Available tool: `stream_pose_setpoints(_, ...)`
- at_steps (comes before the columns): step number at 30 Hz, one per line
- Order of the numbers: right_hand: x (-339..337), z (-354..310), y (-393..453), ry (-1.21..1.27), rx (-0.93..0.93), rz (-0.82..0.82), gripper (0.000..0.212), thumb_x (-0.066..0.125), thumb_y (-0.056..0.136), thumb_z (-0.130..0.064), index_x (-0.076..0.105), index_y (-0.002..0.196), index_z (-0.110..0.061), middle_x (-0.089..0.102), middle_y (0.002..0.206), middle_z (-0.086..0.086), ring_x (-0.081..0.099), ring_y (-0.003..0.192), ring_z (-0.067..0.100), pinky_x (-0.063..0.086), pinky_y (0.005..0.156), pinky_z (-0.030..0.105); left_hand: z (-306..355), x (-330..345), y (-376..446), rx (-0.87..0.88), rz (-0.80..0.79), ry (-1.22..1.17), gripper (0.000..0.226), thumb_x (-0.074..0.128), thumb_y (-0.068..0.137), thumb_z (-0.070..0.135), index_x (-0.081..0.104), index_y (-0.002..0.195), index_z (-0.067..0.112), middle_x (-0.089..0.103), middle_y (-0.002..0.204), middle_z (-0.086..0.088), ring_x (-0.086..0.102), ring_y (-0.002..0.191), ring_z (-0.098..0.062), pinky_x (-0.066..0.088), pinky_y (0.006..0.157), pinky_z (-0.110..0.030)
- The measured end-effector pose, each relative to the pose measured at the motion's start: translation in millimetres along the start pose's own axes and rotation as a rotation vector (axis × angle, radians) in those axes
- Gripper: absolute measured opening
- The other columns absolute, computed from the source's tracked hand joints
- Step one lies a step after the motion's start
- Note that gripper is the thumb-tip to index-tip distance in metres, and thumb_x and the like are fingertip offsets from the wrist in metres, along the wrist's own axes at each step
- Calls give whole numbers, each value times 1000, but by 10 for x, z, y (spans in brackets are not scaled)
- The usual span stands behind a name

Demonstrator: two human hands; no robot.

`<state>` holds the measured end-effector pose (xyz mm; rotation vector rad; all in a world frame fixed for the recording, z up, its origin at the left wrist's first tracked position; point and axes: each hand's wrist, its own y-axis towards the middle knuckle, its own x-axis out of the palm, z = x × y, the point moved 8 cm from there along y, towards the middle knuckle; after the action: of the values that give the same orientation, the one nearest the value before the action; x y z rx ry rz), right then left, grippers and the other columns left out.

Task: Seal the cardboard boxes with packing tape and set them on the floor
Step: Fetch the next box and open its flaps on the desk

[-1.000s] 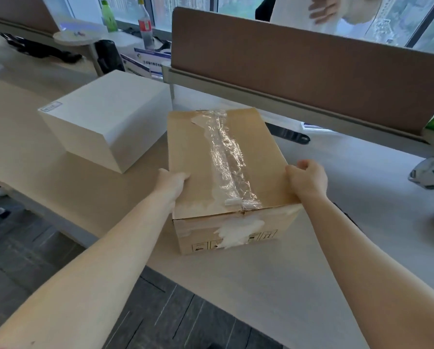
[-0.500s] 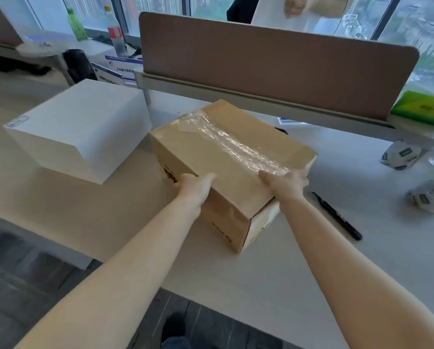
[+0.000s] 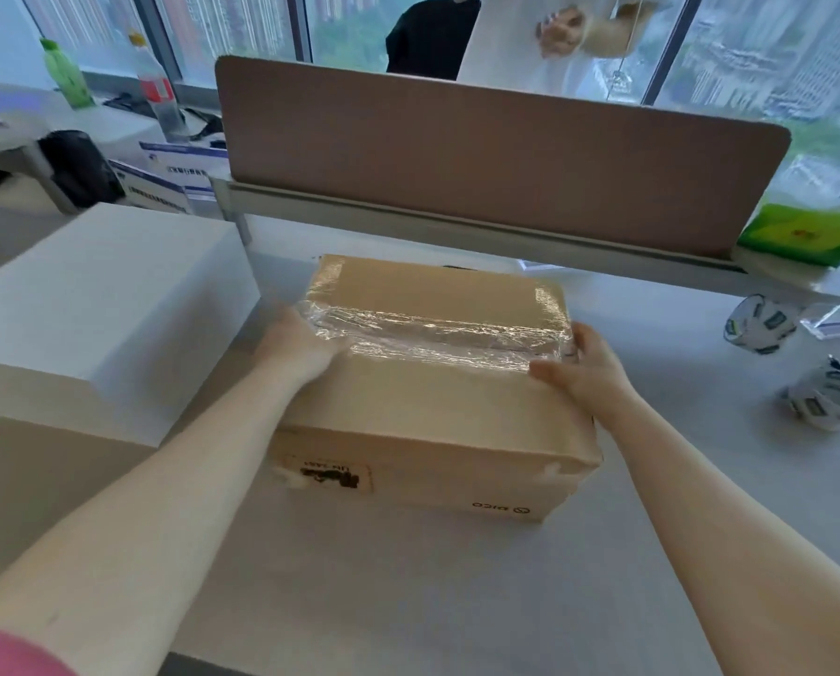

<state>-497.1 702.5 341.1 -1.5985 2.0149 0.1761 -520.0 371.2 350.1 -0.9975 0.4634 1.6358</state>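
Observation:
A brown cardboard box (image 3: 422, 422) rests on the pale desk (image 3: 408, 592) in front of me, its long side facing me. A wide strip of clear packing tape (image 3: 432, 334) runs left to right along its closed top seam. My left hand (image 3: 296, 348) presses on the box's top left edge at the tape's end. My right hand (image 3: 583, 368) grips the top right edge, thumb on the lid, fingers over the side. A white box (image 3: 100, 309) sits on the desk to the left, just apart from the brown one.
A brown divider panel (image 3: 496, 158) stands behind the box. Two rolls of printed tape (image 3: 759, 324) (image 3: 827, 402) lie at the right, with a green packet (image 3: 798, 234) beyond. Bottles and papers sit at the back left. A person stands behind the divider.
The box has been turned about a quarter turn on the desk, so the tape runs left to right instead of away from me. Both hands shifted to its left and right ends.

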Motion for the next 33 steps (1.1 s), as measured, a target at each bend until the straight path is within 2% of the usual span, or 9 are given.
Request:
stream_pose_setpoints(6, -91, -92, 46, -243, 120, 233, 62, 62, 84, -39, 41, 127, 0, 48, 130, 16, 46, 122, 32, 39, 94, 39, 167, 14, 268, 81, 17, 9, 58, 67, 82, 36, 52, 125, 0, 55, 132, -13, 57, 113, -32, 45, 89, -35)
stream_pose_setpoints(8, -123, -64, 52, -186, 146, 267, 40, 59, 86, -39, 55, 95, 0, 58, 100, 15, 53, 102, 34, 42, 76, 38, 212, 29, 339, 99, 10, 16, 58, 67, 82, 36, 51, 125, -1, 55, 131, -13, 55, 115, -33, 44, 91, -37)
stream_pose_setpoints(11, -173, -36, 0, -110, 156, 312, 43, 59, 87, -27, 44, 56, -2, 44, 61, 10, 41, 64, 28, 29, 53, 33, 247, 23, 401, 99, 21, -43, 72, 70, 81, 31, 34, 134, -1, 44, 139, -17, 45, 127, -34, 39, 100, -40)
stream_pose_setpoints(16, -134, -40, -95, -122, 129, 311, 29, 52, 85, -10, 39, 58, -10, 36, 58, 2, 33, 67, 24, 24, 47, 28, 552, 69, 271, 353, 91, 260, 60, 56, 89, 25, 29, 141, 7, 10, 155, -19, 14, 143, -36, 17, 115, -44)
stream_pose_setpoints(20, -146, -82, -129, -126, 104, 313, 15, 48, 83, -4, 60, 80, 5, 56, 77, 11, 47, 77, 29, 34, 58, 28, 929, 363, 36, 658, -58, 341, 43, 50, 93, 31, 48, 130, 9, 38, 146, -10, 30, 136, -25, 22, 112, -36)
stream_pose_setpoints(22, -183, -96, -118, -73, 114, 319, 23, 49, 82, -1, 64, 98, 5, 62, 97, 16, 55, 88, 31, 43, 71, 33, 1015, 458, -29, 689, -128, 346, 46, 48, 93, 35, 45, 133, 13, 39, 147, -7, 30, 138, -23, 20, 115, -37)
stream_pose_setpoints(25, -224, -84, -86, 14, 119, 294, 24, 49, 85, -1, 63, 104, 3, 61, 93, 13, 55, 84, 26, 50, 80, 40, 1064, 459, -53, 686, -130, 361, 50, 47, 94, 36, 40, 138, 14, 35, 149, -4, 26, 140, -22, 16, 117, -39)
stream_pose_setpoints(30, -312, -156, -103, 98, 49, 279, 26, 49, 85, 5, 55, 109, -2, 57, 96, 5, 54, 87, 20, 50, 69, 29, 1196, 221, -143, 718, -33, 334, 50, 53, 91, 37, 46, 135, 14, 48, 136, -7, 38, 129, -27, 26, 109, -37)
stream_pose_setpoints(33, -399, -250, -195, 347, -31, 252, 13, 48, 88, 1, 55, 82, -8, 53, 74, 1, 50, 69, 16, 41, 57, 21, 1295, -66, -255, 724, 120, 199, 38, 57, 89, 35, 59, 121, 15, 57, 126, -8, 43, 123, -25, 28, 102, -33)
